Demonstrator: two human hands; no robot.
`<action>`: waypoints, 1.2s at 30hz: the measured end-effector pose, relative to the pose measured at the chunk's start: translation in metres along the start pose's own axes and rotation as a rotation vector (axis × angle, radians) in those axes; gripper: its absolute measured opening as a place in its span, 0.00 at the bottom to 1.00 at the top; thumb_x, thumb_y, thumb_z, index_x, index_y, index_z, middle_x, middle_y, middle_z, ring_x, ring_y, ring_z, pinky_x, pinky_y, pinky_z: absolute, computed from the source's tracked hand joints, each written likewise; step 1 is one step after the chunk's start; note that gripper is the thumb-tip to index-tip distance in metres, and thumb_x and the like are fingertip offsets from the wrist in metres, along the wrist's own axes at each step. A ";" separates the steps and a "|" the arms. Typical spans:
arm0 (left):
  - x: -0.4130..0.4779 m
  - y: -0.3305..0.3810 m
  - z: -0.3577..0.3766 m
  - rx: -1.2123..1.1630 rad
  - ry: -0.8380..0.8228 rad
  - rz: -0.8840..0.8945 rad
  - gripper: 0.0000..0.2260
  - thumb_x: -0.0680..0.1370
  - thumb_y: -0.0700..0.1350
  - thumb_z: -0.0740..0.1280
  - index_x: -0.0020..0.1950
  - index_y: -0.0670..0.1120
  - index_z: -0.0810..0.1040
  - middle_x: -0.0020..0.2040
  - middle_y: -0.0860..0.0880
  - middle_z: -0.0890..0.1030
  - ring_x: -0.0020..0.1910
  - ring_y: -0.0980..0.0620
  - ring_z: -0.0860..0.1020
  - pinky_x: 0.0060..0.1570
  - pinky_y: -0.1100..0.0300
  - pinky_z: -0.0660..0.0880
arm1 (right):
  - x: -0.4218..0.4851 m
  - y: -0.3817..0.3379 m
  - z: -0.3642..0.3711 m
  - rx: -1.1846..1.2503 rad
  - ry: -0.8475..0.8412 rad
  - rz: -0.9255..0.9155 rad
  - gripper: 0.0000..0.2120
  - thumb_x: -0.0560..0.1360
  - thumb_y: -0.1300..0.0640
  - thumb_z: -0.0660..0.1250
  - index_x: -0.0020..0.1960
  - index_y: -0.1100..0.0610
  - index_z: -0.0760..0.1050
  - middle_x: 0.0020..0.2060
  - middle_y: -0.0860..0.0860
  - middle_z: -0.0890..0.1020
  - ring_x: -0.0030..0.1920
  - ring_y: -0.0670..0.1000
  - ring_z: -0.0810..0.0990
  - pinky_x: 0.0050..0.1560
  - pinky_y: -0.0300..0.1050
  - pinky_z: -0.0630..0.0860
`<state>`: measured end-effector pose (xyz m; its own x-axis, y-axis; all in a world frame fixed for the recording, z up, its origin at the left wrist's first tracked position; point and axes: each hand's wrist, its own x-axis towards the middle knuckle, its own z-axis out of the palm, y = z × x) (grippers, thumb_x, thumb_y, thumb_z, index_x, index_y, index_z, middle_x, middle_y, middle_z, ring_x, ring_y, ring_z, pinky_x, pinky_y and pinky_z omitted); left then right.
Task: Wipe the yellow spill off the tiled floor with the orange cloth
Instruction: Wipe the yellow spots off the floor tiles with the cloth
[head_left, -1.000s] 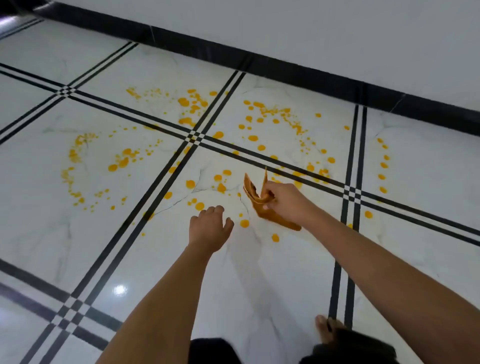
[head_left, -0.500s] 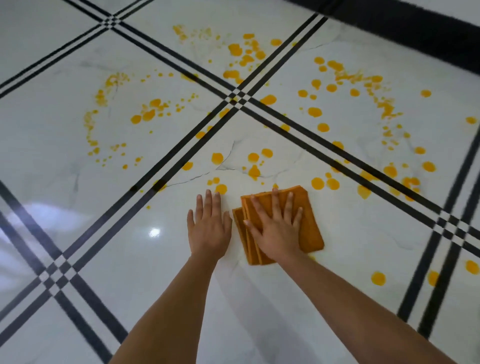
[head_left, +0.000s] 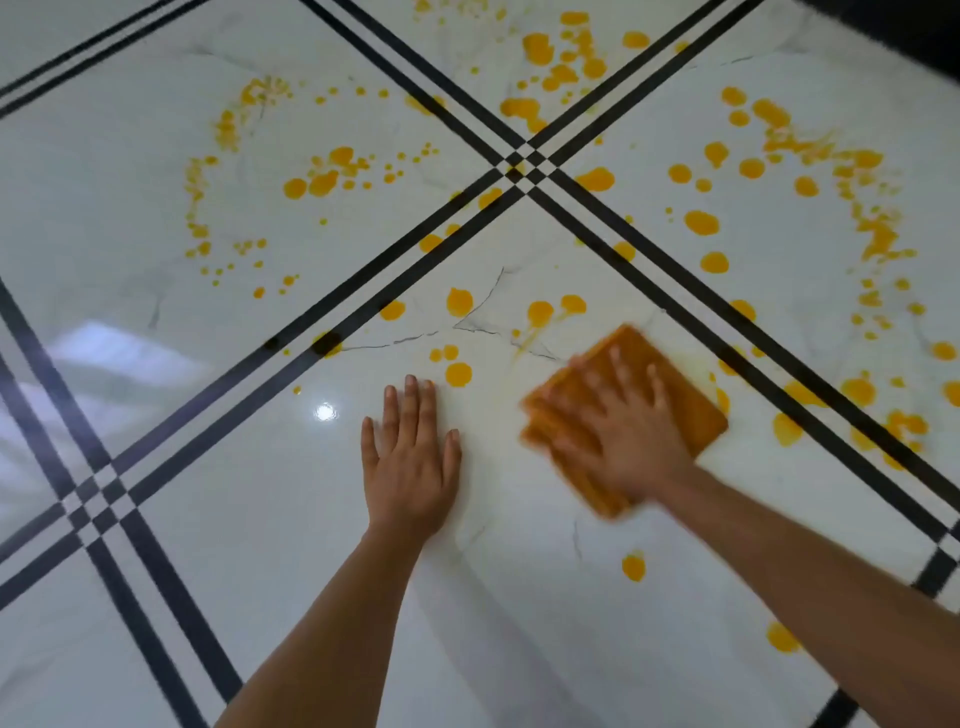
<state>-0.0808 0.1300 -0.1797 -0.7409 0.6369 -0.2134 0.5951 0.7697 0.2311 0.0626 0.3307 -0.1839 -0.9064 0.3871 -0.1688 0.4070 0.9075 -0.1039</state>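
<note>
Progress: early | right hand (head_left: 631, 441) fingers spread, pressing orange cloth (head_left: 691, 415) flat, wiping | left hand (head_left: 410, 457) flat, empty, bracing on floor (head_left: 156, 519) | yellow spill (head_left: 701, 222) mostly remaining

Right hand (head_left: 631, 441) flat on orange cloth (head_left: 691, 410)

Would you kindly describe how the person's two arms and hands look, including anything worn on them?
Both forearms are bare to the bottom edge of the picture: no sleeves, gloves, watch, rings or bands show. The left hand appears sharp, with short nails. The right hand is motion-blurred, so its finer details cannot be told.
</note>
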 end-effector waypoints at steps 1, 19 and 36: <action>0.001 -0.002 -0.001 0.000 -0.002 -0.013 0.30 0.74 0.60 0.35 0.75 0.50 0.38 0.76 0.53 0.40 0.72 0.56 0.35 0.71 0.53 0.36 | 0.031 0.006 -0.010 0.034 0.040 0.183 0.30 0.72 0.30 0.34 0.72 0.34 0.46 0.76 0.51 0.54 0.75 0.64 0.48 0.68 0.72 0.49; 0.017 -0.095 -0.025 -0.027 0.114 -0.269 0.34 0.72 0.63 0.32 0.76 0.51 0.39 0.75 0.55 0.36 0.73 0.55 0.34 0.70 0.53 0.33 | 0.141 -0.105 -0.009 -0.003 0.009 -0.301 0.31 0.71 0.29 0.33 0.72 0.34 0.43 0.77 0.47 0.50 0.76 0.59 0.44 0.70 0.67 0.42; -0.006 -0.157 -0.032 -0.044 0.141 -0.321 0.37 0.70 0.66 0.33 0.75 0.51 0.37 0.74 0.55 0.35 0.71 0.57 0.32 0.69 0.54 0.32 | 0.180 -0.243 0.001 -0.032 0.016 -0.535 0.32 0.70 0.31 0.37 0.73 0.35 0.49 0.77 0.44 0.49 0.76 0.56 0.43 0.71 0.63 0.41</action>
<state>-0.1798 0.0033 -0.1842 -0.9256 0.3477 -0.1496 0.3128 0.9252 0.2149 -0.1994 0.1796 -0.1901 -0.9880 -0.1287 -0.0852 -0.1160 0.9832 -0.1408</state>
